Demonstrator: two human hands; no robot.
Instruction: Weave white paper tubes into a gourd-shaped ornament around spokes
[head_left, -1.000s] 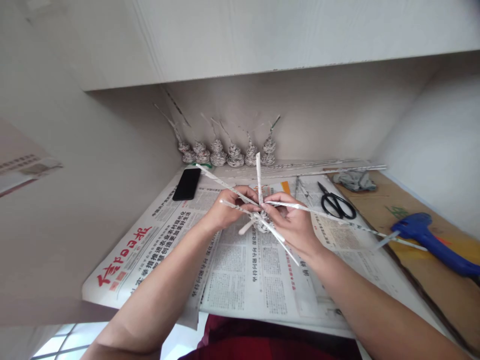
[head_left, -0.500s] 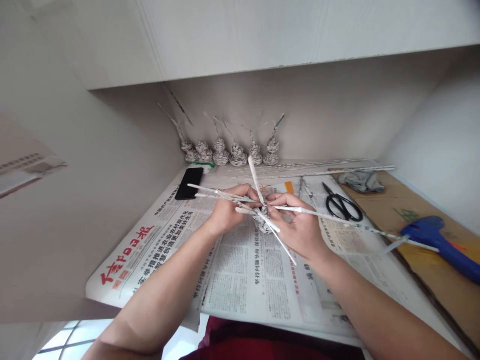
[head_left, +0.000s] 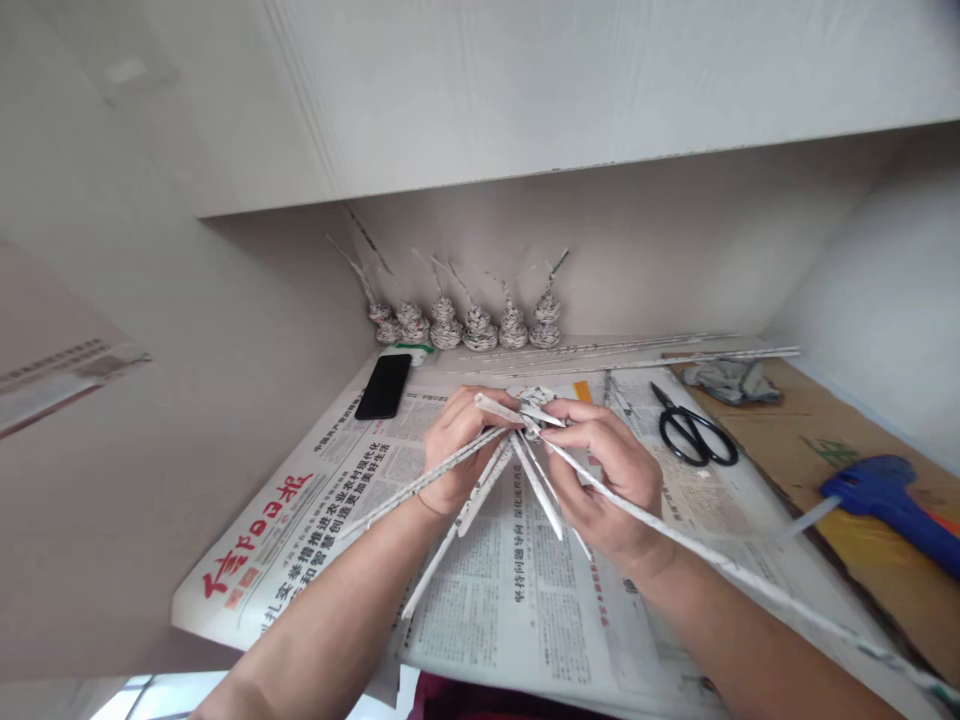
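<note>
Between my hands is a small woven newspaper gourd [head_left: 534, 397], tipped so that its paper spokes [head_left: 541, 492] fan out toward me. My left hand [head_left: 459, 445] is closed round its left side, among the spokes. With thumb and fingertips my right hand [head_left: 606, 470] pinches a long rolled-paper strip [head_left: 697, 560] close to the weave; the strip's tail crosses over my right forearm to the lower right. Fingers hide much of the woven body.
Several finished paper gourds [head_left: 480, 328] line the back wall. A black phone [head_left: 384, 386] lies left on the newspaper [head_left: 315, 540]. Right are black scissors [head_left: 694, 435], a grey cloth [head_left: 731, 381] and a blue glue gun [head_left: 874, 490] on cardboard. Loose paper strips [head_left: 630, 350] lie along the back.
The gourd has been tilted away, its spokes swinging from sideways and upright to pointing at me. The long strip's tail has swept down to the lower right. The view has tipped slightly upward.
</note>
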